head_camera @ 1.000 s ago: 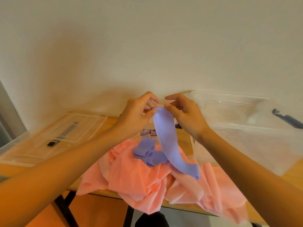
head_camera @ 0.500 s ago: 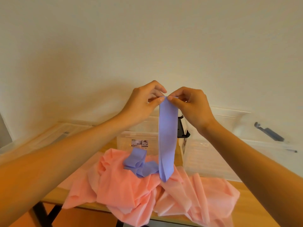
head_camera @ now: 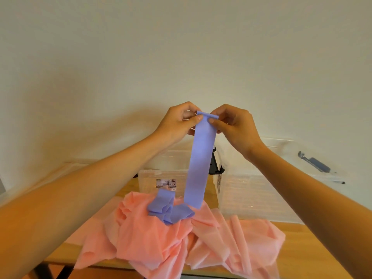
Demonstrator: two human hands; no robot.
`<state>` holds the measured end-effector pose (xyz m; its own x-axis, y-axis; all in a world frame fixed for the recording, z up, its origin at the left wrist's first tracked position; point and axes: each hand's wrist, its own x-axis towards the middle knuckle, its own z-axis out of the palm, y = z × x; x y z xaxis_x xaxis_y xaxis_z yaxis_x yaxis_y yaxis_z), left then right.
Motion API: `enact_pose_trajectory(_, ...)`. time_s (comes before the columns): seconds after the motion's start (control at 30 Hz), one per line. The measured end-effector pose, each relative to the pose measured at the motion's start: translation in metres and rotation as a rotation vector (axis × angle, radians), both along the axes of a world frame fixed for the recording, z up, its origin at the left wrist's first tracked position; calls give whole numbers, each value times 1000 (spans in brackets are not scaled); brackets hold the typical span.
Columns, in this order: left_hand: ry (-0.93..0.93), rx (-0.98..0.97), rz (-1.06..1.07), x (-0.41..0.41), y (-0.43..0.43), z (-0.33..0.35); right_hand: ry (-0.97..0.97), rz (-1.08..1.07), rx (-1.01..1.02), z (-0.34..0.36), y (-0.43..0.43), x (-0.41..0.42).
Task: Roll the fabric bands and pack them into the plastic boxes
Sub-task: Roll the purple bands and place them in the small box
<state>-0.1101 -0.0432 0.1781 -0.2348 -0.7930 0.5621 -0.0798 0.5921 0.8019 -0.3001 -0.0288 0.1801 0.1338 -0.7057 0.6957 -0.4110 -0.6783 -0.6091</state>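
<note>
Purple band (head_camera: 198, 164) hanging over wooden table (head_camera: 314, 244), pale wall (head_camera: 181, 57) behind.

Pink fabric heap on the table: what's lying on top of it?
The loose folds of a purple band lie on the pink fabric; its upper end is pinched by the left hand and right hand. Whatever lies beneath the heap is covered.

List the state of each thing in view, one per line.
purple band, unrolled, hanging from both hands, tail bunched on pink fabric
left hand, pinching the band's top edge
right hand, pinching the band's top edge
pink fabric, crumpled, draped over the table edge
small clear box, upright
large clear box, upright
</note>
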Motion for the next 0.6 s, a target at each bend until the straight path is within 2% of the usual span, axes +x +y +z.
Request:
enact_pose_trajectory(0.17, -4, -4, -28, -4, 3, 6, -31, 38, -34, 6, 5, -2)
enact_pose_trajectory(0.6, 104, 33, -83, -12, 6, 7, 130, -3, -231, 10, 3, -9)
